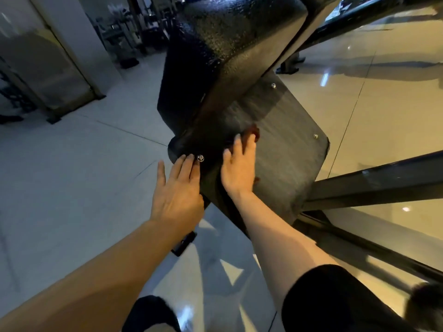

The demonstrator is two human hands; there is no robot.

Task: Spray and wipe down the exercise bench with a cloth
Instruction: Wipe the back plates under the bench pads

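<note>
Right now both hands flat, fingers straight, gripping nothing: left hand (177, 190) on near corner edge of dark base plate (287, 149), fingertips by a bolt (200, 158); right hand (238, 168) pressing mid-plate, a reddish-brown bit, maybe cloth (254, 130), past its fingertips, can't tell for sure. 3 bolts visible on plate. 1 black padded bench cushion (227, 51) just above, 2 dark frame bars (374, 185) at right, glossy floor tiles (72, 164) around

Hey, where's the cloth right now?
In the head view, the dark reddish cloth lies mostly hidden under the right hand, pressed on the bench's flat black panel near centre frame, just below the padded seat.
</note>
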